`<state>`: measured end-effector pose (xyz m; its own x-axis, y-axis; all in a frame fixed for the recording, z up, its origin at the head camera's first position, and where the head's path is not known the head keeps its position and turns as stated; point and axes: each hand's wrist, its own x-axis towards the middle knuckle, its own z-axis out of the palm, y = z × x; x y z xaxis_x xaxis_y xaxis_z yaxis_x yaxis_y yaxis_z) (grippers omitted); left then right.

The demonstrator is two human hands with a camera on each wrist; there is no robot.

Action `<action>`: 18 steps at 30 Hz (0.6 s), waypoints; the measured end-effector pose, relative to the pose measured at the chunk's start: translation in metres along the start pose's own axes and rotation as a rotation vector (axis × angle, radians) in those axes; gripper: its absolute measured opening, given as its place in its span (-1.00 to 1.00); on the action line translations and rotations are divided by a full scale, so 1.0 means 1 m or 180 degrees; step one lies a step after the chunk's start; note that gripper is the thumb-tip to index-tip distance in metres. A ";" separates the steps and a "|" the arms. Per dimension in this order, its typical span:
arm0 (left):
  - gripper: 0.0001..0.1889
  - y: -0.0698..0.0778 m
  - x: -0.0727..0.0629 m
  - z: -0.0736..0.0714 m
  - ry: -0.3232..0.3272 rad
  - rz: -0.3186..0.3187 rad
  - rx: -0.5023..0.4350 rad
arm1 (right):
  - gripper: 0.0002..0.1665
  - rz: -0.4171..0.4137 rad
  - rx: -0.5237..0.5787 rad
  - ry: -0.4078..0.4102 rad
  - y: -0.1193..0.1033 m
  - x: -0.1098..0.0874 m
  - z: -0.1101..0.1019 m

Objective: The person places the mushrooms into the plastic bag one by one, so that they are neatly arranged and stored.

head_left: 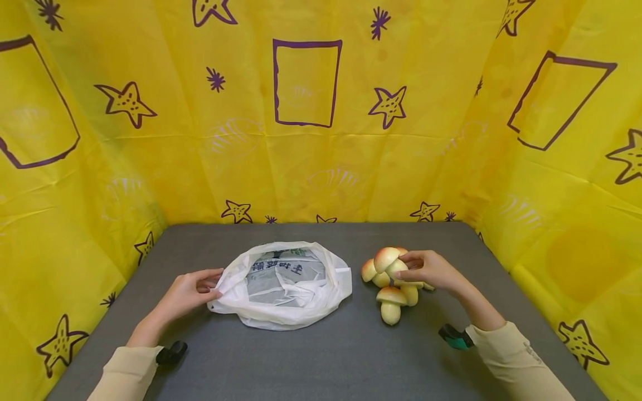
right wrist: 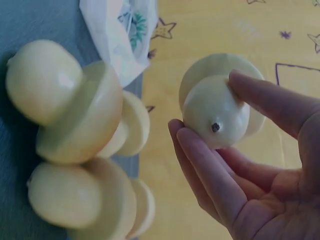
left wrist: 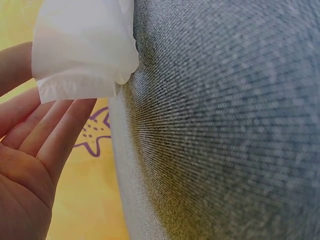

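My right hand (head_left: pixel 432 271) pinches a model mushroom (head_left: pixel 387 260) with a red-tinged cap and cream stem, thumb on one side and fingertips on the other. In the right wrist view the stem end of this mushroom (right wrist: pixel 212 107) faces the camera, with a small dark spot on it. Several similar mushrooms (head_left: pixel 390 312) lie in a cluster beneath and around it. Left of them, a white plastic bag (head_left: pixel 288 318) lies with its mouth spread wide, dark printing visible inside. My left hand (head_left: pixel 183 295) grips the bag's left edge between thumb and fingers.
The things lie on a dark grey table (head_left: pixel 281 367). Yellow cloth (head_left: pixel 306 167) with purple drawings hangs around its back and sides. Each wrist wears a dark strap, the right strap (head_left: pixel 455 337) partly green.
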<state>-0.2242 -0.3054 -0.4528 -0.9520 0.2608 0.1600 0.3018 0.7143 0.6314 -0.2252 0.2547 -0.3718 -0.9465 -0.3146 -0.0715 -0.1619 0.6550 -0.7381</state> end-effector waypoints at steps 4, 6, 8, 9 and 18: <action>-0.43 0.000 0.000 0.000 -0.0005 0.0018 -0.0030 | -0.27 0.0010 0.0313 -0.0038 -0.006 0.008 0.006; -0.43 0.001 0.000 0.000 -0.0013 0.0019 -0.0026 | -0.23 0.0033 0.0485 -0.0065 -0.009 0.011 0.009; -0.43 0.001 0.000 0.000 -0.0003 -0.0013 -0.0031 | -0.20 0.0091 0.0632 -0.0099 -0.012 0.015 0.012; -0.43 0.001 0.000 0.000 -0.0005 -0.0010 -0.0026 | -0.19 0.0118 0.0639 -0.0106 -0.013 0.017 0.013; -0.43 0.000 0.001 -0.001 0.0005 0.0026 -0.0032 | -0.23 0.0212 0.0720 -0.0063 -0.022 0.034 0.032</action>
<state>-0.2247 -0.3054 -0.4519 -0.9496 0.2655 0.1664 0.3090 0.7057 0.6376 -0.2453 0.2079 -0.3793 -0.9470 -0.2907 -0.1365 -0.0306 0.5048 -0.8627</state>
